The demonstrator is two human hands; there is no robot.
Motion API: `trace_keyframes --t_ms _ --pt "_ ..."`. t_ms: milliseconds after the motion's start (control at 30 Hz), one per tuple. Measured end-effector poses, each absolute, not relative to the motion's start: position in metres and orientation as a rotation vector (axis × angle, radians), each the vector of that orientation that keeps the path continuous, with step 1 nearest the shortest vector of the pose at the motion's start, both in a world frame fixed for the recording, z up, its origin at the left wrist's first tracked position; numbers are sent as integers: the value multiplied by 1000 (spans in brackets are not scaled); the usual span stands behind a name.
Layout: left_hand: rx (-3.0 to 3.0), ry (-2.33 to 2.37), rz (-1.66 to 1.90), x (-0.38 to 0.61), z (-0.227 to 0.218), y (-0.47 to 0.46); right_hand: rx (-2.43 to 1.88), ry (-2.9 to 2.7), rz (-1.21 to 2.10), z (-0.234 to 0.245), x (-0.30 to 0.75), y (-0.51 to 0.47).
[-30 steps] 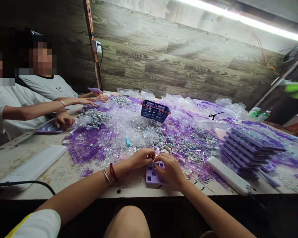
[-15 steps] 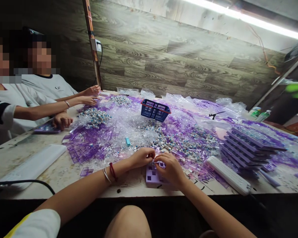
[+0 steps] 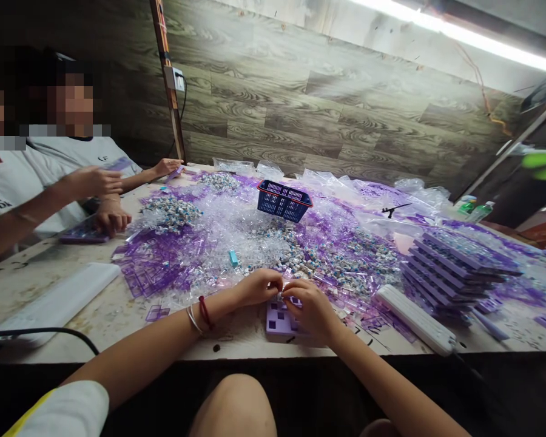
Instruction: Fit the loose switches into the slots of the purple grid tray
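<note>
A purple tray with square openings (image 3: 277, 326) lies at the table's front edge, just below my two hands. My left hand (image 3: 262, 286) is closed in a pinch above its far left side. Close against it, my right hand (image 3: 310, 306) pinches too, its palm over the tray's right part. Between the fingertips shows a small clear-looking piece, too small to name. Past my hands spreads a heap of small white and blue parts (image 3: 295, 258), mixed with clear and purple plastic pieces.
A navy basket (image 3: 282, 203) stands amid the parts. Right of my hands lie a white power strip (image 3: 416, 320) and a stack of purple trays (image 3: 455, 273). A long white case (image 3: 64, 300) with a black cable lies left. Two people sit left; one's hand (image 3: 113, 215) rests on a tray.
My hands stay pinched together over the tray, almost unmoved. At left, the nearer person's arm has drawn back from the parts, and a purple piece blurs near that hand.
</note>
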State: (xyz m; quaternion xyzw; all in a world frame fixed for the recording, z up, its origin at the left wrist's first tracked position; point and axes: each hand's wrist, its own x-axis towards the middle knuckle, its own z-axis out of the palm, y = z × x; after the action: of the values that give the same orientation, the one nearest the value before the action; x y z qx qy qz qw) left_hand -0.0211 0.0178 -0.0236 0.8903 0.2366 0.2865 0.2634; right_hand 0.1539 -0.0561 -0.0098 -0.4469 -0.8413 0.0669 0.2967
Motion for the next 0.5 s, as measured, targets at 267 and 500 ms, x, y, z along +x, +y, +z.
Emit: trace_keyframes --t_ms 267,500 --pt "2551 366 741 -30 -15 25 -1174 -2185 340 -4 149 -56" --pt "2582 440 699 -25 -16 26 -1254 -2274 403 8 146 -49"
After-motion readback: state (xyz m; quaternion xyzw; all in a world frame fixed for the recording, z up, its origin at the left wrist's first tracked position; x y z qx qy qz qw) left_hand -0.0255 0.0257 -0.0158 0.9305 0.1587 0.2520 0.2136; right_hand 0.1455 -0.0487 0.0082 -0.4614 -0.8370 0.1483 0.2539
